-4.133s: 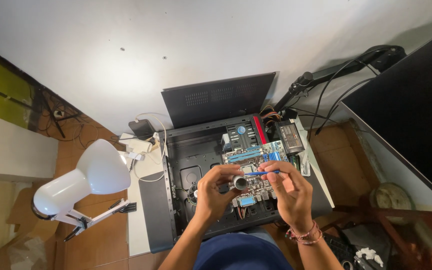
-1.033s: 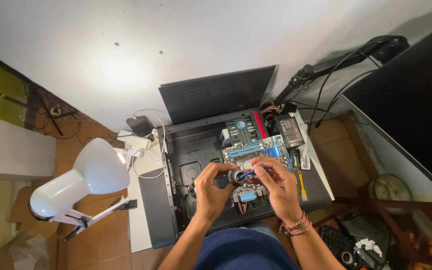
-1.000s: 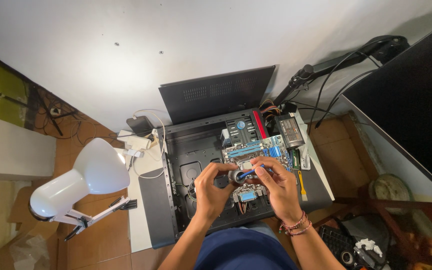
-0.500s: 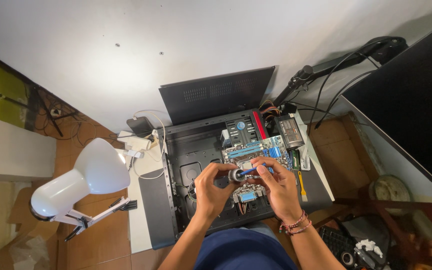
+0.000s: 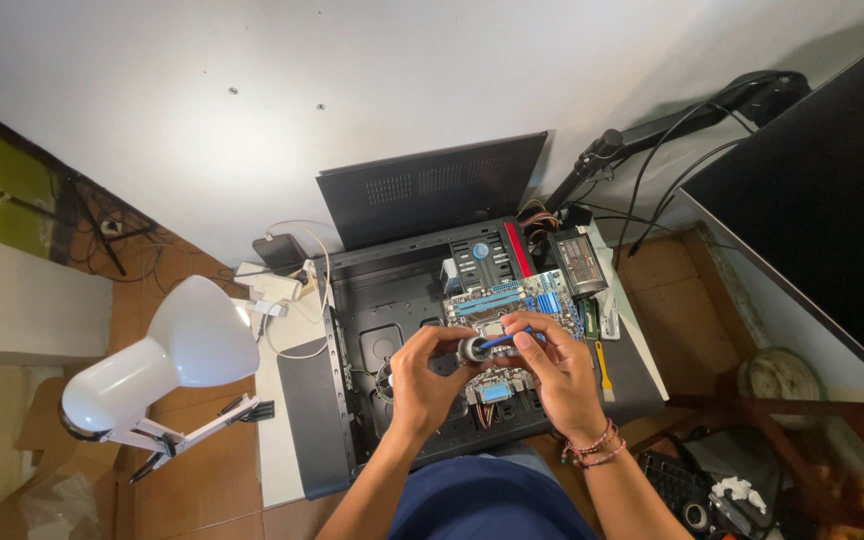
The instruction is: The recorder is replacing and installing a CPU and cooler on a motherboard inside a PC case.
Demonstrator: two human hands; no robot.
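Gripping a small round grey metal part (image 5: 471,348) between thumb and curled fingers, our left hand (image 5: 422,378) hovers over the open black computer case (image 5: 392,300). Our right hand (image 5: 557,372) closes on a slim blue-handled tool (image 5: 504,340) — its tip meets the round part just left of our right fingertips. Under both hands lies the motherboard (image 5: 512,300), flat and blue-slotted, with a ribbed black cooler (image 5: 479,262) beyond our knuckles. Right of our right hand a thin yellow tool (image 5: 602,365) rests on the case edge. Far left of our left hand stands a smooth white dome lamp (image 5: 167,360) beside the white counter (image 5: 277,440). Beaded bracelets (image 5: 592,447) ring our right wrist.
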